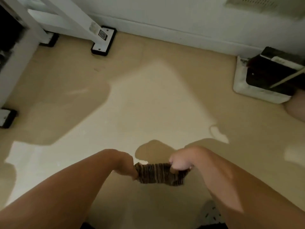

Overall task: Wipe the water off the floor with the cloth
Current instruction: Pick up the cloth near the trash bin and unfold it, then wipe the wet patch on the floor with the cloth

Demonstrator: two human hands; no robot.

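A brown cloth (156, 174) with dark stripes is stretched between my two hands above the beige floor (148, 104). My left hand (126, 164) is shut on its left end and my right hand (180, 162) is shut on its right end. Both fists are turned inward, so the fingers are mostly hidden. The cloth hangs bunched, and I cannot tell whether it touches the floor. The floor shows bright reflective patches and darker shaded ones; water itself is hard to tell from the glare.
White furniture legs on black-edged foot plates (103, 42) stand at the back left, with another foot (6, 117) at the left edge. A white baseboard runs along the far wall. A white tray with a dark object (270, 76) sits at the right.
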